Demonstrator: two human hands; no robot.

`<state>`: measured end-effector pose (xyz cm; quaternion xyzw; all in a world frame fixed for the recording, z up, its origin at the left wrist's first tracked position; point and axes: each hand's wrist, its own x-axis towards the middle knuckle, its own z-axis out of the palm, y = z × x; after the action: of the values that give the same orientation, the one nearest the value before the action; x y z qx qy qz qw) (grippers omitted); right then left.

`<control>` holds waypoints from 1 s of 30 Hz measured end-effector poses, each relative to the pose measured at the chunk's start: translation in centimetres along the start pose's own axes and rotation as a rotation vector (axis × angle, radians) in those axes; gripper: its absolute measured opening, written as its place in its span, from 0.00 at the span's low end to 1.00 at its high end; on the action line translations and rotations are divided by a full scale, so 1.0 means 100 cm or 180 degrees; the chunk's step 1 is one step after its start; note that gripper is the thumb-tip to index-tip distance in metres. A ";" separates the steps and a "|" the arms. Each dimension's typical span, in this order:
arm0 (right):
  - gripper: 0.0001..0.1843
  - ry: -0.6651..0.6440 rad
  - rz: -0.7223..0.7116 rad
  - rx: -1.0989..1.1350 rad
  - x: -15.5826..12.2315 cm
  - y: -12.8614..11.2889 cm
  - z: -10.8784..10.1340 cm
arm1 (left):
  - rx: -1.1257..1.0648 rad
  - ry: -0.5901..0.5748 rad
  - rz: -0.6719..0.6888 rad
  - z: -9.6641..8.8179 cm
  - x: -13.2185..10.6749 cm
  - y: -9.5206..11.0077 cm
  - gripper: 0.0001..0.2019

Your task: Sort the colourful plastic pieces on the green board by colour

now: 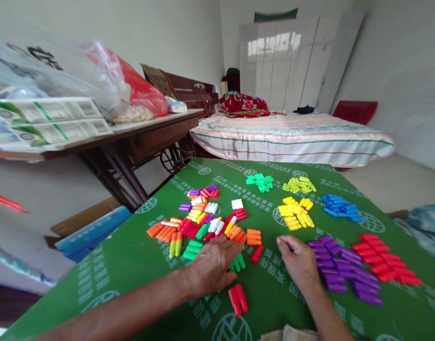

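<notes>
My left hand (214,265) reaches over the mixed pile with its fingers stretched out, lying on green pen caps (193,249) and partly hiding them. In front of it lie two red caps (238,300), side by side. My right hand (300,261) rests on the table with its fingers curled in; whatever they may hold is hidden. A single red cap (256,254) lies between the hands. Beyond my left hand spread orange caps (253,237), white caps (216,225) and other colours in small rows. Purple caps (345,267) lie right of my right hand.
On the green table (132,270), sorted piles include red caps (386,259), blue caps (341,207), yellow caps (296,213), lime caps (299,184) and light green caps (260,182). A side table (139,128) with bags stands left; a bed (292,139) is behind.
</notes>
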<state>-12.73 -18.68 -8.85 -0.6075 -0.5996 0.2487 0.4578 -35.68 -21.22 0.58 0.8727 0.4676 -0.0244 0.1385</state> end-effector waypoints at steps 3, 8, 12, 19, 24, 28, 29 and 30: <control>0.21 0.0011 0.0023 0.0007 0.000 0.001 0.000 | 0.0019 0.0020 -0.0050 0.002 -0.003 0.000 0.31; 0.21 -0.0029 0.0012 0.0010 0.000 0.003 0.001 | 0.0089 -0.0081 -0.0083 0.003 -0.004 0.003 0.28; 0.21 -0.0004 -0.0001 -0.0006 0.001 0.004 0.001 | 0.0158 -0.0136 -0.0084 0.000 -0.006 0.009 0.24; 0.21 -0.0035 0.0010 -0.0037 0.001 0.003 0.000 | -0.0010 -0.0081 -0.0177 -0.002 -0.014 0.011 0.31; 0.21 -0.0004 0.0000 -0.0061 0.001 -0.001 -0.001 | -0.0199 0.0404 0.0112 0.002 -0.022 0.002 0.32; 0.19 -0.0038 0.0065 -0.0031 0.000 -0.002 -0.002 | -0.0262 0.0597 0.0170 0.005 -0.027 -0.005 0.32; 0.19 -0.0038 0.0083 -0.0027 0.000 -0.002 -0.002 | -0.0281 0.0584 0.0161 0.005 -0.028 -0.006 0.33; 0.19 -0.0034 0.0096 -0.0023 0.000 -0.002 -0.002 | -0.0304 0.0563 0.0144 0.006 -0.029 -0.007 0.33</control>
<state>-12.69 -18.74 -8.55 -0.6168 -0.5936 0.2567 0.4487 -37.80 -23.34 0.35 0.8741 0.4589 0.0782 0.1386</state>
